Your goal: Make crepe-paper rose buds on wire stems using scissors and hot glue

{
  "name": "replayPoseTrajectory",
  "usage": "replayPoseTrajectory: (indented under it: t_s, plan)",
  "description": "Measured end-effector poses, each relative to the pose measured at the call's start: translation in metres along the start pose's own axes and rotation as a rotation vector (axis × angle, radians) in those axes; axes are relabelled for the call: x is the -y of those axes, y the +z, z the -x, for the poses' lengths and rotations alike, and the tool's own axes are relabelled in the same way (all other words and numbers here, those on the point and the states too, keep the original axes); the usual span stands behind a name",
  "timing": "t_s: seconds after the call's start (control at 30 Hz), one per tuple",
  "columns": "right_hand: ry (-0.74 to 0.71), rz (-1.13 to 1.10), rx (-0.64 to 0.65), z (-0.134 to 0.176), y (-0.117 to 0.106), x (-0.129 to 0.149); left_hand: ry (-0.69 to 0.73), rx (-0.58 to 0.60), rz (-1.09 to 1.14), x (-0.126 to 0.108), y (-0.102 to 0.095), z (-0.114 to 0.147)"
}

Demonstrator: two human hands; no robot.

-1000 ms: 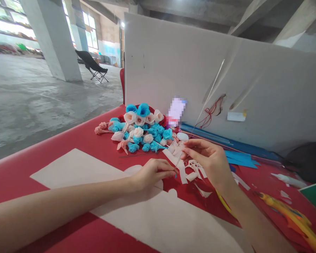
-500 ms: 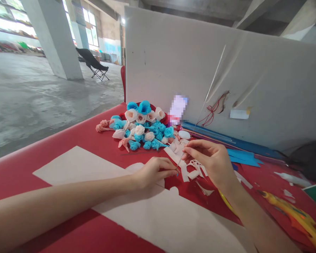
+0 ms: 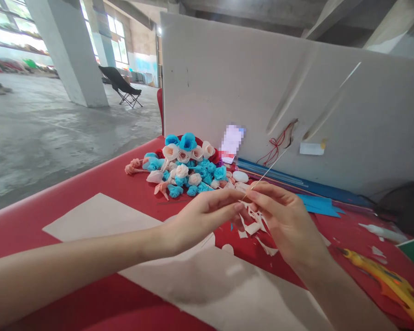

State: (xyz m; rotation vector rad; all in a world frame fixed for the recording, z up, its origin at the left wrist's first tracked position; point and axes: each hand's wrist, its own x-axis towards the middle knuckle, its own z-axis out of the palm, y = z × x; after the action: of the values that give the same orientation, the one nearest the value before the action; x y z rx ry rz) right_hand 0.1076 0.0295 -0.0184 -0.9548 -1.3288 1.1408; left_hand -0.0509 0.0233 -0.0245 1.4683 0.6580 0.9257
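Observation:
A long thin pale wire [image 3: 271,167] slants up to the right from between my hands, its far end standing in front of the white board. My right hand [image 3: 290,220] pinches it near its lower part with thumb and forefinger. Fingertips of my left hand [image 3: 207,216] close on the same wire just below, touching the right fingers. Whatever sits at the pinched spot is too small to make out. Beneath my hands lie a large cream paper sheet [image 3: 234,285] and cream paper scraps [image 3: 267,246].
Blue, white and pink paper flowers [image 3: 182,171] are heaped at the back of the red table [image 3: 131,299]. A phone [image 3: 232,143] leans against the white board [image 3: 227,69]. On the right lie a yellow glue gun [image 3: 382,276], a white tube [image 3: 382,233] and blue paper [image 3: 319,205].
The wire has swung from steep to more slanted, its tip moving right. My left hand has moved up and right to meet my right hand. Someone's legs have appeared at the far left.

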Motion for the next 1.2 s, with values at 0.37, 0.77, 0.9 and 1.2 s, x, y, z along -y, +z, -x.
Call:
replayPoseTrajectory:
  t_s: [0.37, 0.77, 0.9, 1.2]
  plan:
    - [0.019, 0.004, 0.043, 0.008, 0.006, -0.002, -0.143, 0.048, 0.256, -0.016, -0.001, 0.001]
    - [-0.145, 0.291, 0.015, 0.012, 0.005, 0.005, 0.026, 0.045, 0.278, 0.007, 0.003, -0.005]
    - [-0.232, 0.531, -0.045, 0.007, 0.0, 0.005, 0.073, 0.035, 0.3, 0.024, 0.001, -0.018]
    - [-0.144, 0.564, 0.013, -0.005, -0.005, -0.005, 0.049, 0.064, 0.291, 0.044, -0.006, -0.026]
